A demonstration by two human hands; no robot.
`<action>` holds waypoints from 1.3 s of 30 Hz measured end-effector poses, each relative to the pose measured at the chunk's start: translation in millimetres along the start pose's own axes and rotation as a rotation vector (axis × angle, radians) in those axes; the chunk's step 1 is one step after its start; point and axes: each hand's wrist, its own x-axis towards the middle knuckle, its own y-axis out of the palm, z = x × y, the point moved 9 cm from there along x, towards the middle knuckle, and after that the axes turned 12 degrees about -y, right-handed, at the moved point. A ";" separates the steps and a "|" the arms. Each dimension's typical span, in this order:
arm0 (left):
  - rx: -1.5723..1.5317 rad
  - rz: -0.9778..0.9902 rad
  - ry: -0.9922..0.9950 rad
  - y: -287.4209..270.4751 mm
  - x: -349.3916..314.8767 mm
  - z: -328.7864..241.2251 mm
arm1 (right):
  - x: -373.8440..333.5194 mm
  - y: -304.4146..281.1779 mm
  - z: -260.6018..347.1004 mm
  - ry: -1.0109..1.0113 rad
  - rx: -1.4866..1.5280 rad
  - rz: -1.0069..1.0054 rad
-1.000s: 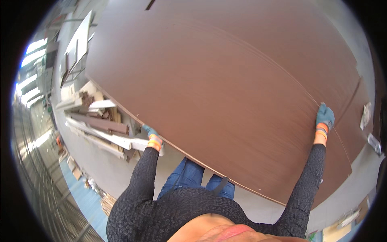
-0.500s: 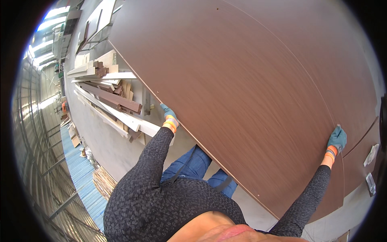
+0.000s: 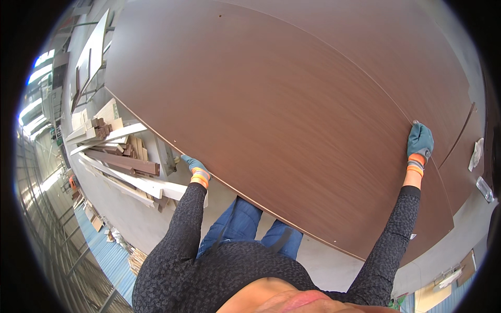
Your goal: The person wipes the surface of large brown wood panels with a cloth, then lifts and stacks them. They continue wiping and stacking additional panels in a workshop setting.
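1. Dark patterned top, long-sleeved, worn by the person; both forearms extend forward.
2. Blue jeans, the legs partly covered by the near edge of the panel.
3. Large brown panel, flat, smooth, faintly grained; spans the centre of the view, directly before the person and between the two hands. Pale thin near edge; small marks close to it.
4. Left hand, teal glove, banded orange cuff; touching the near edge of the panel, left of the jeans. Fingers partly hidden at the edge; cannot tell whether they pinch it.
5. Right hand, matching glove and cuff; arm outstretched, placed at the opposite long edge. Fingers bunched together there; cannot tell whether they pinch the edge.
6. Second brown panel, similar colour, showing past that opposite edge; a dark narrow line at its right.
7. Pile of offcuts, brown, white and pale wood-coloured lengths, crossing one another, left of the left hand.
8. Grey floor, below the pile.
9. Clear plastic piece and crumpled white piece, near each other, far right.
10. White sheet, tilted, beyond the pile.
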 end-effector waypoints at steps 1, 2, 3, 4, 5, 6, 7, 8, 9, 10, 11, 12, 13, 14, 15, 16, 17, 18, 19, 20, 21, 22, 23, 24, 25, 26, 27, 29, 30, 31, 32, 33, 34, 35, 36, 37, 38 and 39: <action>0.046 0.042 -0.025 -0.6 18.8 10.2 | -1.4 -11.1 -3.9 0.008 -0.026 -0.004; 0.762 0.166 0.270 -31.7 -2.8 -82.3 | 12.1 18.0 20.4 -0.009 0.119 -0.011; 1.359 0.182 0.667 -49.4 -29.3 -126.8 | 16.0 42.0 36.2 -0.028 0.199 -0.005; 1.475 0.177 0.721 -52.0 -8.9 -106.7 | 14.1 32.9 29.3 -0.032 0.170 -0.006; 1.545 0.182 0.741 -53.0 2.1 -93.5 | 14.1 24.6 27.0 -0.040 0.155 -0.007; 1.613 0.180 0.764 -56.9 10.1 -81.7 | 15.7 18.6 27.9 -0.054 0.125 0.000; 1.649 0.193 0.758 -52.0 12.3 -79.5 | 16.4 16.1 26.9 -0.058 0.116 -0.002; 1.667 0.185 0.752 -48.0 9.3 -83.0 | 18.1 16.9 28.3 -0.065 0.118 -0.003; 1.695 0.171 0.757 -39.4 0.2 -92.1 | 19.3 21.4 31.1 -0.078 0.152 -0.001; 1.170 0.067 0.403 -56.7 16.6 -80.4 | 23.5 17.0 36.8 -0.111 0.139 0.012; 0.624 -0.074 0.151 -60.6 27.0 -50.5 | 23.1 7.0 33.6 -0.125 0.113 0.028; 0.501 -0.150 0.111 -48.7 19.1 -35.2 | 23.0 5.3 31.0 -0.101 0.089 0.067; 0.476 -0.186 0.107 -33.7 8.1 -31.0 | 23.4 6.7 29.0 -0.078 0.079 0.104; 0.482 -0.213 0.112 -21.2 -3.5 -30.0 | 25.6 9.2 28.9 -0.060 0.074 0.138; 0.498 -0.228 0.121 -10.4 -14.2 -31.1 | 28.6 14.4 29.7 -0.033 0.056 0.190; 0.505 -0.242 0.131 -4.1 -24.3 -33.6 | 31.9 20.7 32.2 -0.012 0.037 0.243; 0.507 -0.255 0.138 2.1 -32.4 -34.1 | 35.1 25.3 33.5 0.010 0.014 0.296; 0.508 -0.272 0.141 10.0 -38.5 -31.1 | 37.3 28.8 31.4 0.042 0.008 0.363; 0.502 -0.299 0.141 16.7 -43.7 -28.0 | 40.7 31.9 28.8 0.072 0.001 0.428; 0.508 -0.325 0.143 22.9 -48.3 -22.6 | 42.0 34.2 26.2 0.105 -0.009 0.494; 0.515 -0.358 0.137 28.3 -50.5 -18.7 | 42.9 34.9 19.1 0.144 0.018 0.498; 0.526 -0.394 0.125 33.4 -51.6 -12.6 | 41.8 34.6 11.6 0.186 0.041 0.502; 0.538 -0.425 0.108 39.6 -50.8 -4.2 | 38.7 32.7 3.0 0.232 0.061 0.503; 0.536 -0.414 0.095 36.7 -50.3 -13.2 | 42.2 38.6 6.0 0.238 0.090 0.502; 0.528 -0.407 0.092 22.3 -50.6 -35.1 | 48.0 47.3 15.8 0.233 0.129 0.500; 0.521 -0.394 0.077 11.5 -49.3 -49.4 | 51.0 51.9 21.3 0.232 0.155 0.496; 0.514 -0.346 0.060 12.2 -44.9 -50.6 | 49.6 52.5 22.4 0.228 0.169 0.511; 0.502 -0.246 0.029 19.4 -42.4 -48.7 | 46.8 49.2 26.0 0.223 0.198 0.538; 0.513 -0.219 0.064 19.8 -45.5 -53.7 | 45.4 49.2 28.1 0.217 0.204 0.530; 0.494 -0.175 0.059 35.4 -43.3 -36.1 | 39.5 41.0 19.9 0.230 0.189 0.521; 0.473 -0.131 0.055 49.3 -43.8 -17.2 | 33.2 30.4 7.3 0.273 0.165 0.508; 0.453 -0.108 0.078 48.9 -55.2 -22.9 | 30.3 20.9 10.3 0.283 0.178 0.484; 0.423 -0.062 0.055 49.9 -63.1 -23.8 | 28.4 11.1 13.6 0.290 0.191 0.461; 0.429 -0.051 0.039 50.1 -68.1 -24.9 | 25.3 1.3 18.0 0.293 0.202 0.440; 0.422 -0.041 0.035 47.2 -76.6 -29.6 | 23.1 -6.8 22.2 0.269 0.227 0.399; 0.412 -0.023 0.037 50.3 -83.0 -34.4 | 19.7 -9.1 18.3 0.277 0.222 0.405; 0.404 0.000 0.033 57.2 -88.6 -35.1 | 15.3 -14.1 8.0 0.289 0.212 0.408; 0.400 0.022 0.023 64.8 -96.1 -33.2 | 7.8 -22.7 -2.1 0.307 0.198 0.413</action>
